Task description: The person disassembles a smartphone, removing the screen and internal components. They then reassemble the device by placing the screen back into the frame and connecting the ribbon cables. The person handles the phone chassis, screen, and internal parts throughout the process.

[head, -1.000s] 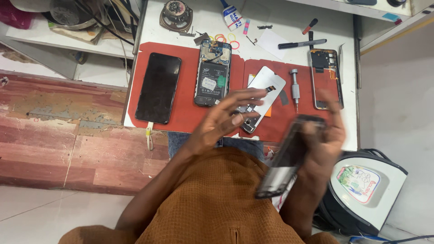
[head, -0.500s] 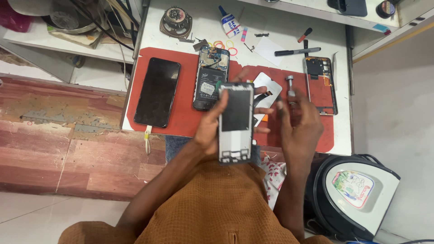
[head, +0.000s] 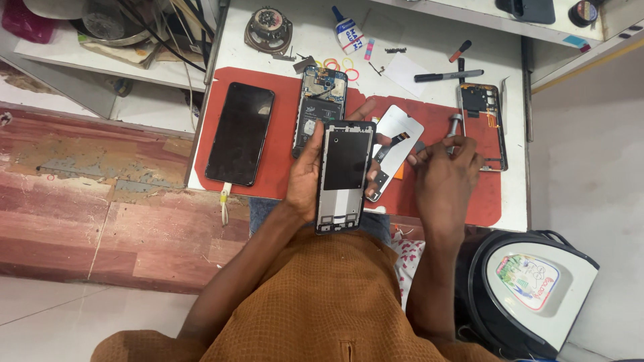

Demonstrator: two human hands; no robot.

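Phone frame (head: 345, 175), a bare grey-and-black chassis with no screen fitted, sat upright in the left hand (head: 310, 177), raised above the front edge of the bench (head: 302, 37). That bench was white, with a red work mat (head: 282, 167) spread across most of it; a worn wooden floor (head: 87, 201) ran to the left and pale tiles lay beyond. On the mat lay a dark phone (head: 240, 133) with its screen up, an opened phone (head: 319, 107) showing its circuit board just behind the frame, a detached display panel (head: 397, 144) with its flex cable, and another stripped frame (head: 483, 124) at the right edge. A glue bottle (head: 347, 32), a marker pen (head: 447, 76) and a few coloured rubber bands (head: 341, 65) rested on the bare white part.

The left grip was closed around the frame's long sides, thumb on the right edge. The right hand (head: 444, 171) hovered low over the mat, fingertips pinched on the metal screwdriver (head: 455, 127), whose handle stood up beside the stripped frame.
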